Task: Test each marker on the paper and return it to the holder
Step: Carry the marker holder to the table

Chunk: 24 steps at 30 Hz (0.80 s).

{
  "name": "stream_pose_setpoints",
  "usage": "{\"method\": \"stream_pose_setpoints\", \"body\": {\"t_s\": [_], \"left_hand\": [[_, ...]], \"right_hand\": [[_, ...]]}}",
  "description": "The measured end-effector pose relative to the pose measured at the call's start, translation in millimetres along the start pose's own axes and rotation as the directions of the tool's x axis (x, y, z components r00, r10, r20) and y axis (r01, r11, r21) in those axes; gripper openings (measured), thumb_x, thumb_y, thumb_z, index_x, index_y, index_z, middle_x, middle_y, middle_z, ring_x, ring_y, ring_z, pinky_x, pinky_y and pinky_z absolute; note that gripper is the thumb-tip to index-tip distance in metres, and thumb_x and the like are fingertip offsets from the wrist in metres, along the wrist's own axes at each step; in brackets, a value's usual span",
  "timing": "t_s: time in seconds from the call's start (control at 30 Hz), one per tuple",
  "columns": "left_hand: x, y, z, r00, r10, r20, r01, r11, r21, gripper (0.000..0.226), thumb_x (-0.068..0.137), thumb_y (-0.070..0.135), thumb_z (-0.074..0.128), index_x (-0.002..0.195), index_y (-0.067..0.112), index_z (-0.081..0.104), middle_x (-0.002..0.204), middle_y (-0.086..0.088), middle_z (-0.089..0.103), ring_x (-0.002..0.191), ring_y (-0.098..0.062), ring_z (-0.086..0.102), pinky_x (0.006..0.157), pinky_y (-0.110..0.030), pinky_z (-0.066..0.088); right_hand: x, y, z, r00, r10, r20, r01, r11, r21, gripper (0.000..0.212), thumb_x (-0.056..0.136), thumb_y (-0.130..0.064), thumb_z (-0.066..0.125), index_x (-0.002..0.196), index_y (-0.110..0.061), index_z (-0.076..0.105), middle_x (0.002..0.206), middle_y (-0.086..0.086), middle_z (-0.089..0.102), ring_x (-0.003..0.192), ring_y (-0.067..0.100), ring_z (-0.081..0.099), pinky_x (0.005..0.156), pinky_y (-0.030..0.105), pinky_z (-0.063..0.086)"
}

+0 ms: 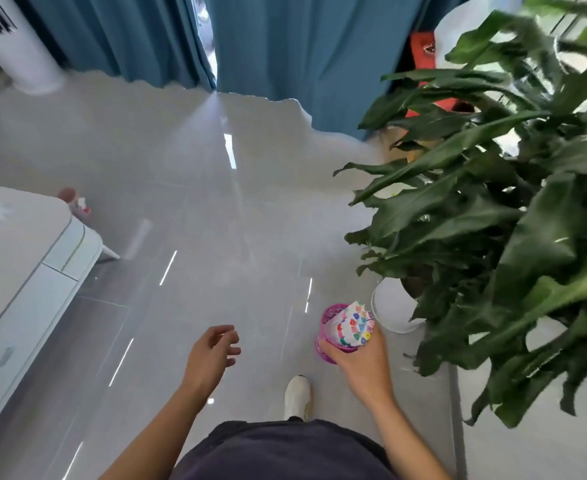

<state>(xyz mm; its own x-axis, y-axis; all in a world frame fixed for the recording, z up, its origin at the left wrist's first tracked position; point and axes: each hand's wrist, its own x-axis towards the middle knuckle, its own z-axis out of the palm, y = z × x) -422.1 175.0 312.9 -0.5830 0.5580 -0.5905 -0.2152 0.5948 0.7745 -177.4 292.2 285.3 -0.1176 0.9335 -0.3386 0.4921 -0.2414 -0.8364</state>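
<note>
Above floor (pixel 188 188): right hand (pixel 361 362) grips marker holder (pixel 333 337).

Big leafy green potted plant (pixel 493 202) in a round white pot (pixel 389 306) on the right, long teal fabric curtains (pixel 278 46) behind, glossy grey tiled floor (pixel 198 168), low white cabinet (pixel 18 271) off left.

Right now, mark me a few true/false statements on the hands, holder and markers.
1. The right hand grips the pink holder. True.
2. The holder is empty. False: markers stand in it.
3. The left hand holds a marker. False: it is empty, fingers relaxed.
4. A leafy plant stands on the person's right. True.
</note>
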Motion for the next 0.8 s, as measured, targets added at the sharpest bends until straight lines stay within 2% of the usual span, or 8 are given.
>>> {"method": "stream_pose_setpoints", "body": {"t_s": [0.07, 0.17, 0.3, 0.43, 0.57, 0.6, 0.7, 0.8], "left_hand": [[13.3, 19.4, 15.2, 1.000, 0.011, -0.019, -0.011, 1.000, -0.013, 0.020, 0.099, 0.018, 0.056, 0.116, 0.013, 0.064, 0.103, -0.008, 0.071, 0.091, -0.025, 0.071, 0.083, -0.039, 0.060], [31.4, 43.1, 31.1, 0.999, 0.001, -0.051, -0.004, 0.998, -0.056, 0.019, 0.098, 0.017, 0.056, 0.115, 0.014, 0.065, 0.103, -0.008, 0.071, 0.092, -0.026, 0.071, 0.086, -0.042, 0.059], [56.2, 66.7, 40.5, 0.996, -0.026, -0.090, 0.017, 0.994, -0.108, 0.018, 0.097, 0.016, 0.057, 0.112, 0.015, 0.066, 0.102, -0.009, 0.071, 0.091, -0.027, 0.072, 0.086, -0.043, 0.059], [90.8, 90.3, 40.2, 0.992, -0.053, -0.110, 0.037, 0.989, -0.142, 0.015, 0.095, 0.014, 0.058, 0.108, 0.015, 0.067, 0.103, -0.012, 0.071, 0.091, -0.030, 0.071, 0.083, -0.041, 0.059], [135.4, 118.2, 31.9, 0.991, -0.057, -0.120, 0.038, 0.987, -0.155, 0.015, 0.095, 0.013, 0.058, 0.109, 0.013, 0.066, 0.103, -0.013, 0.070, 0.094, -0.033, 0.070, 0.083, -0.042, 0.057], [148.6, 125.4, 28.9, 0.991, -0.055, -0.120, 0.037, 0.988, -0.151, 0.015, 0.095, 0.014, 0.059, 0.108, 0.014, 0.066, 0.103, -0.013, 0.071, 0.094, -0.032, 0.070, 0.083, -0.042, 0.057], [193.8, 149.9, 19.7, 0.992, -0.054, -0.115, 0.036, 0.987, -0.155, 0.015, 0.095, 0.015, 0.059, 0.108, 0.016, 0.067, 0.101, -0.010, 0.071, 0.093, -0.029, 0.071, 0.083, -0.041, 0.058], [239.1, 178.0, 9.5, 0.994, -0.044, -0.104, 0.029, 0.990, -0.139, 0.015, 0.096, 0.017, 0.059, 0.109, 0.016, 0.067, 0.102, -0.009, 0.071, 0.091, -0.027, 0.072, 0.084, -0.040, 0.059]], "right_hand": [[26.3, -13.6, -4.2, 0.999, -0.013, 0.035, 0.013, 1.000, 0.000, 0.105, 0.058, -0.041, 0.099, 0.145, -0.030, 0.041, 0.129, -0.006, 0.055, 0.112, 0.009, 0.061, 0.063, 0.009, 0.054], [60.7, -31.6, -7.8, 0.998, -0.015, 0.060, 0.016, 1.000, -0.014, 0.104, 0.062, -0.034, 0.098, 0.147, -0.026, 0.039, 0.129, -0.005, 0.052, 0.109, 0.009, 0.059, 0.059, 0.006, 0.051], [97.9, -55.0, -2.2, 0.996, -0.037, 0.079, 0.039, 0.999, -0.020, 0.102, 0.057, -0.037, 0.099, 0.142, -0.029, 0.043, 0.127, -0.004, 0.055, 0.111, 0.010, 0.061, 0.069, 0.012, 0.054], [134.9, -77.9, 15.5, 0.994, -0.057, 0.096, 0.059, 0.998, -0.019, 0.102, 0.055, -0.039, 0.100, 0.140, -0.024, 0.047, 0.126, -0.003, 0.058, 0.114, 0.012, 0.062, 0.072, 0.010, 0.054], [174.4, -102.1, 44.2, 0.990, -0.096, 0.101, 0.099, 0.995, -0.025, 0.099, 0.050, -0.050, 0.097, 0.134, -0.031, 0.049, 0.123, -0.006, 0.060, 0.112, 0.012, 0.063, 0.090, 0.031, 0.060], [184.3, -109.3, 51.5, 0.990, -0.092, 0.108, 0.096, 0.995, -0.030, 0.099, 0.051, -0.049, 0.097, 0.135, -0.031, 0.048, 0.123, -0.007, 0.060, 0.111, 0.011, 0.063, 0.090, 0.030, 0.059], [219.7, -133.6, 74.8, 0.990, -0.067, 0.121, 0.070, 0.997, -0.015, 0.096, 0.052, -0.044, 0.099, 0.132, -0.028, 0.050, 0.122, -0.005, 0.061, 0.106, 0.008, 0.065, 0.078, 0.017, 0.057], [256.6, -166.0, 97.2, 0.991, -0.074, 0.113, 0.077, 0.997, -0.028, 0.084, 0.054, -0.039, 0.100, 0.124, -0.027, 0.055, 0.114, -0.007, 0.064, 0.099, 0.005, 0.066, 0.070, 0.010, 0.054]]}}
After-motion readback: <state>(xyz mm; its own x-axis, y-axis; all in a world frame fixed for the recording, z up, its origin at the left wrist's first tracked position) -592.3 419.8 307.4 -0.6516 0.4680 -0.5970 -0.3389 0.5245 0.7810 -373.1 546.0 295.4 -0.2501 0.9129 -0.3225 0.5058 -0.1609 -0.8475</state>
